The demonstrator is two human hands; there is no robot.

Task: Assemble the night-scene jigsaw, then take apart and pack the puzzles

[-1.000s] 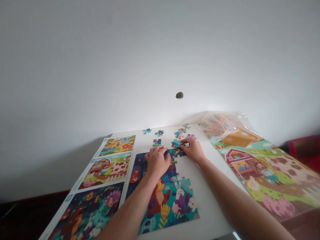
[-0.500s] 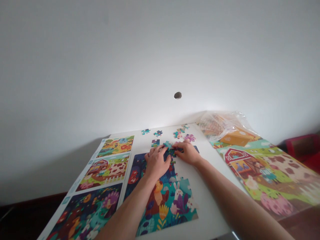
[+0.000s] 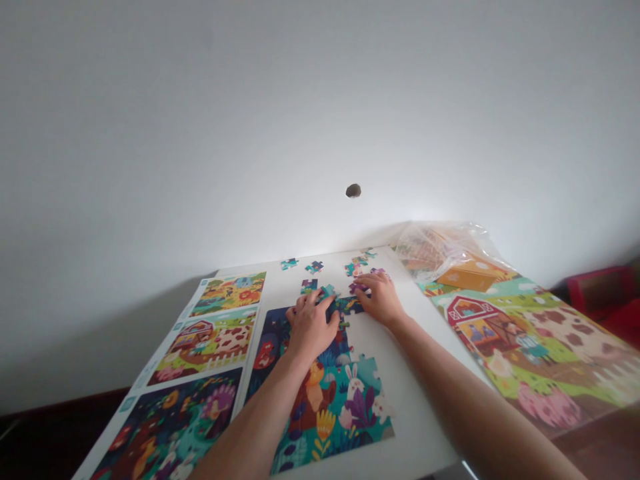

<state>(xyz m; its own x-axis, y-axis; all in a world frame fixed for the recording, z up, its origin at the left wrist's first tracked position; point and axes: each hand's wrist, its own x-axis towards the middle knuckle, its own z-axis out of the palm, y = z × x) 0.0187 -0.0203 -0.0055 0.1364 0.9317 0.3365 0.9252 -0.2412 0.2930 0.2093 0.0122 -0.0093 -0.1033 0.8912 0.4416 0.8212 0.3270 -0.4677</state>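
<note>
Purple piece [image 3: 353, 289] sat at the right hand [image 3: 383, 300], grip unclear; the left hand [image 3: 313, 325] lay open over the puzzle [image 3: 345, 400].

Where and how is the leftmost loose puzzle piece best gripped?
Probably by opposite edges of the leftmost loose puzzle piece, the left hand coming down from above its near side: it lies flat, apart from the neighbouring piece, leaving its edges exposed.
</note>
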